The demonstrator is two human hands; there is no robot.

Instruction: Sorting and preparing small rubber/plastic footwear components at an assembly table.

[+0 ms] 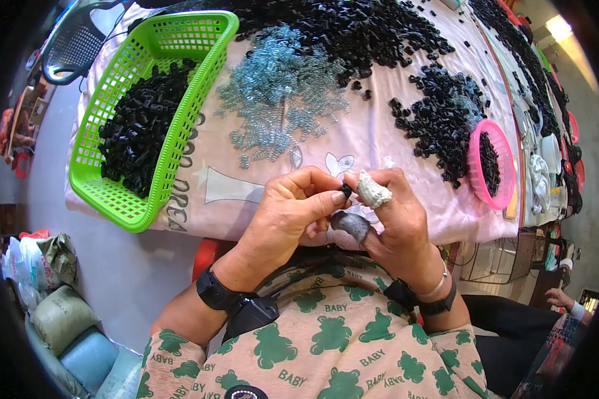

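At the table's near edge, my left hand pinches a small black piece between thumb and forefinger. My right hand meets it there, its fingers closed on the same piece. A whitish wrap covers the right forefinger, and a grey finger cover sits on the thumb. What exactly the piece is, and its underside, are hidden by the fingertips. Beyond the hands lies a heap of small clear bluish pieces. To the right spreads a pile of small black parts.
A green basket of black parts stands on the left. On the right, a pink basket holds thin black pieces. A larger black heap covers the far table. Cushions lie lower left; another person's hand shows at far right.
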